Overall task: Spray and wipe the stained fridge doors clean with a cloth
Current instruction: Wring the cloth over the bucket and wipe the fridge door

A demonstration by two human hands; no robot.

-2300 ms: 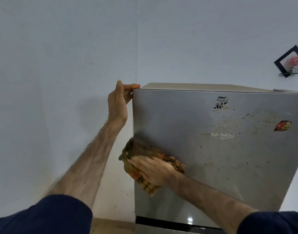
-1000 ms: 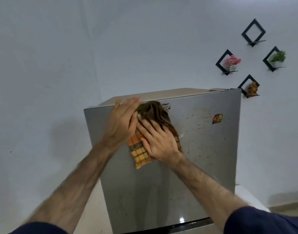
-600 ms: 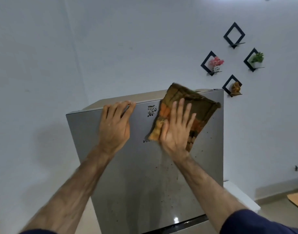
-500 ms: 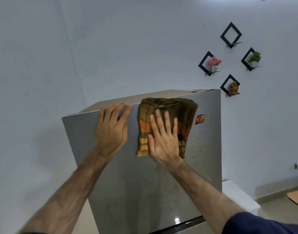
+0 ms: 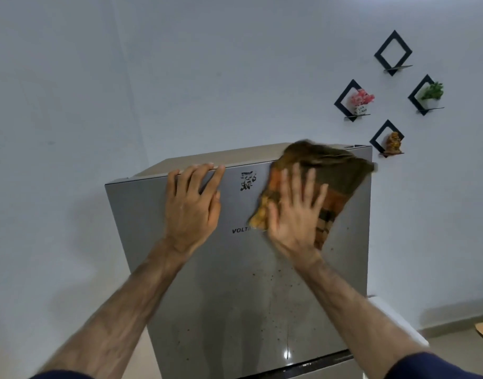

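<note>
The grey upper fridge door fills the middle of the head view, with small brown specks on its lower half. My right hand lies flat, fingers spread, pressing a brown and orange checked cloth against the door's upper right corner. The cloth is blurred and covers the corner. My left hand rests flat on the door at the upper left, fingertips at the top edge. A black sticker sits between my hands.
Black diamond wall shelves with small plants and a figurine hang on the white wall to the right of the fridge. A white appliance stands low at the right. A dark gap divides the upper door from the lower one.
My right hand has swept the cloth from the door's top middle to its upper right corner. My left hand has stayed at the top left edge.
</note>
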